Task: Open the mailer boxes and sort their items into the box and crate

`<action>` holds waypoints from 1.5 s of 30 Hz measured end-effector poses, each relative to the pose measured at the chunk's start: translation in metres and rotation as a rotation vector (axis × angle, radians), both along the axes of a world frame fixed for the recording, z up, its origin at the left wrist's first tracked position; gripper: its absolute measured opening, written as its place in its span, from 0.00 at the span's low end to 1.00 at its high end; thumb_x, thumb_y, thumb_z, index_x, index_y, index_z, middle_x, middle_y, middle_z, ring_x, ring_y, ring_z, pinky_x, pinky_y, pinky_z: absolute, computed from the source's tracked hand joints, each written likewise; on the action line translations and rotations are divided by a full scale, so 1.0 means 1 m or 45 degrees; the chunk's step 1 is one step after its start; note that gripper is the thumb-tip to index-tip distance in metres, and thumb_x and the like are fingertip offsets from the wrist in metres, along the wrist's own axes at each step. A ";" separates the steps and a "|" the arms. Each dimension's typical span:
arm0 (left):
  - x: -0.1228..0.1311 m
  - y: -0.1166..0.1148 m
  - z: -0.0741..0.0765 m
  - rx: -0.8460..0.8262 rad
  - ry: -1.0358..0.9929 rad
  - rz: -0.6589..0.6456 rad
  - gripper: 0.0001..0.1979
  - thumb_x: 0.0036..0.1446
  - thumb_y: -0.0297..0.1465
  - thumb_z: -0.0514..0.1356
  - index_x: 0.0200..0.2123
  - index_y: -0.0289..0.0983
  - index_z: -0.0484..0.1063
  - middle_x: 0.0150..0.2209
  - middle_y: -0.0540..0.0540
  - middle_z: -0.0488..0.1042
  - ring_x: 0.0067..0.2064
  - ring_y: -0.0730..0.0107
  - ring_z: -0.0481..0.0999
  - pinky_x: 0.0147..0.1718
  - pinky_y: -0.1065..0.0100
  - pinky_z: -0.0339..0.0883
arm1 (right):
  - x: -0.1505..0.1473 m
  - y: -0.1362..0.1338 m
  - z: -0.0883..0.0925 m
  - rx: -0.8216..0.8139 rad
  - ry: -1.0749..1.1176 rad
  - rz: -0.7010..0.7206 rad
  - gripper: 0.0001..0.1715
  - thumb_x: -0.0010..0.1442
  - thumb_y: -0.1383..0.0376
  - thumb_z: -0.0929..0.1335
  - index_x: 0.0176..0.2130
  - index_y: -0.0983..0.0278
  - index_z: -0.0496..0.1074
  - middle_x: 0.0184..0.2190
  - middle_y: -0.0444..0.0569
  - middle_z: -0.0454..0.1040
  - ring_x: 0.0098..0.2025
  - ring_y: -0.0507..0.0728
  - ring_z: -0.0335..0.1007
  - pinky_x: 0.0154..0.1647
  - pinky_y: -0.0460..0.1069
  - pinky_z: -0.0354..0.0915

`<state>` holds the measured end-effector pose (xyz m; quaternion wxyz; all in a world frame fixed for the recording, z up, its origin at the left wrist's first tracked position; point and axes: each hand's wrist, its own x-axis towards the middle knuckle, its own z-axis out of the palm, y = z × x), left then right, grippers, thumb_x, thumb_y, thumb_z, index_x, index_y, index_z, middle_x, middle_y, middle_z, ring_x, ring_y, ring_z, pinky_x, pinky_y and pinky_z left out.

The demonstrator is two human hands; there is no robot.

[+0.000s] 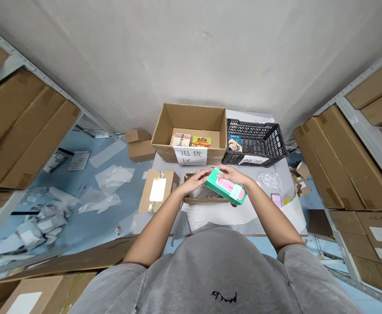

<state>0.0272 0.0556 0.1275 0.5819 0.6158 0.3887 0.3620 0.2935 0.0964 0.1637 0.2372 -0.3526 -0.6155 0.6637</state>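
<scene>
Smooth teal-and-pink carton (pixel 226 186) held between left hand (pixel 194 182) and right hand (pixel 233 175), above a shallow cardboard box (pixel 206 200)

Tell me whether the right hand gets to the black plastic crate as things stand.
Probably yes: the right hand is close to the black plastic crate, with only a strip of white tabletop between them. It is on the green-and-pink box, though, so it would likely have to let go first.
</scene>
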 end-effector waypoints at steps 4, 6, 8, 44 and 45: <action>0.014 -0.021 -0.007 -0.363 -0.214 -0.063 0.29 0.66 0.53 0.67 0.64 0.47 0.76 0.62 0.40 0.76 0.60 0.52 0.79 0.59 0.46 0.78 | 0.007 0.007 -0.004 -0.036 -0.107 0.069 0.41 0.53 0.46 0.83 0.58 0.61 0.77 0.50 0.51 0.84 0.49 0.59 0.81 0.50 0.52 0.77; 0.020 -0.029 -0.010 -0.608 -0.355 -0.097 0.30 0.66 0.54 0.67 0.66 0.50 0.72 0.62 0.41 0.75 0.54 0.55 0.82 0.51 0.45 0.83 | 0.006 0.009 -0.008 -0.065 -0.188 0.081 0.41 0.52 0.46 0.84 0.57 0.60 0.75 0.45 0.48 0.84 0.44 0.58 0.81 0.43 0.51 0.78; 0.024 -0.033 -0.012 -0.752 -0.467 -0.071 0.29 0.66 0.53 0.68 0.65 0.51 0.71 0.59 0.42 0.76 0.49 0.59 0.83 0.48 0.46 0.84 | 0.001 0.012 -0.010 -0.017 -0.264 0.084 0.39 0.53 0.45 0.83 0.55 0.60 0.74 0.43 0.47 0.84 0.41 0.58 0.81 0.40 0.51 0.77; 0.008 -0.027 -0.045 -0.418 -0.294 0.159 0.35 0.49 0.51 0.78 0.55 0.36 0.79 0.54 0.37 0.82 0.59 0.47 0.79 0.60 0.47 0.74 | -0.006 -0.020 0.056 1.176 -1.261 0.337 0.39 0.59 0.61 0.80 0.67 0.62 0.74 0.54 0.60 0.80 0.56 0.70 0.77 0.56 0.57 0.67; 0.006 -0.025 -0.046 -0.379 -0.261 0.189 0.34 0.48 0.49 0.79 0.52 0.36 0.80 0.52 0.37 0.82 0.58 0.48 0.80 0.60 0.48 0.74 | -0.006 -0.021 0.054 1.160 -1.243 0.326 0.40 0.59 0.60 0.81 0.67 0.61 0.74 0.55 0.59 0.80 0.56 0.69 0.77 0.57 0.57 0.67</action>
